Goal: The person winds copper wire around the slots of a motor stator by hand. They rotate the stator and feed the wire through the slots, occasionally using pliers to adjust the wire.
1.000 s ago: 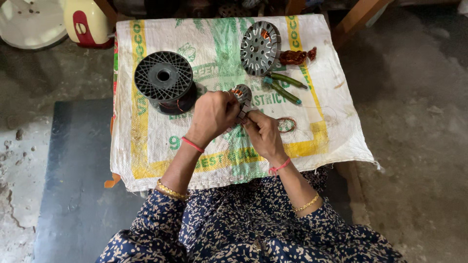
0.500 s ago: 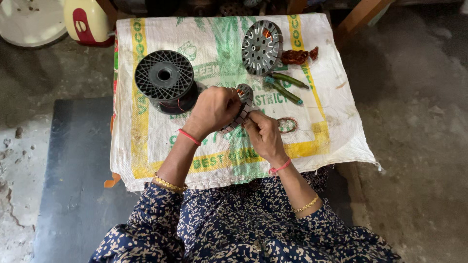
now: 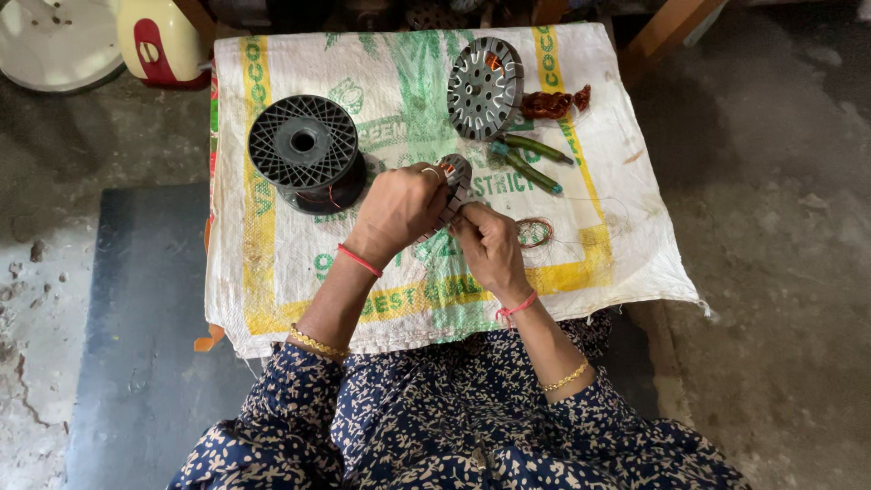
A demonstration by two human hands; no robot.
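My left hand [image 3: 399, 207] grips a small round slotted metal stator [image 3: 456, 174] above the middle of the table. My right hand [image 3: 487, 245] is pinched against the stator's lower edge, fingers closed on thin copper wire that is too fine to see clearly. Both hands touch the stator. A black wire spool [image 3: 306, 151] with copper wire stands just left of my left hand. A larger grey slotted stator disc [image 3: 484, 86] lies behind the hands.
A white woven sack [image 3: 272, 263] with green and yellow print covers the table. A small copper wire loop [image 3: 534, 231], two green-handled tools [image 3: 531, 159] and a bundle of copper coils [image 3: 553, 102] lie to the right. A white dish [image 3: 54, 41] sits on the floor at far left.
Both hands stay on the small stator with only slight shifts of the fingers. The view has drifted a little.
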